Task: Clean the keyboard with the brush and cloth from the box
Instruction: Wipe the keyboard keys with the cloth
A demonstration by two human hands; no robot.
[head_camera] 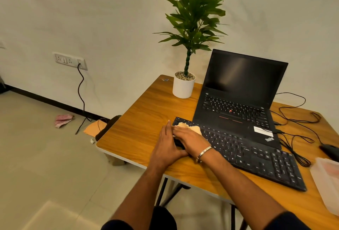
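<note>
Both hands worked the wiping step: right hand (189,139) pressed the cloth (190,128) flat-fingered onto the keyboard (256,156), left hand (167,147) open, steadying its end; next, probably sweep rightward.

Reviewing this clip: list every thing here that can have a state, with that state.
Black external keyboard: flat on the wooden table, left end under the hands.
Cream cloth: pressed onto the keys.
Right hand: flat on the cloth.
Left hand: steadying the keyboard's left end.
Black laptop: lid open, screen dark.
Translucent plastic box: at the table's right edge, contents unclear.
</note>
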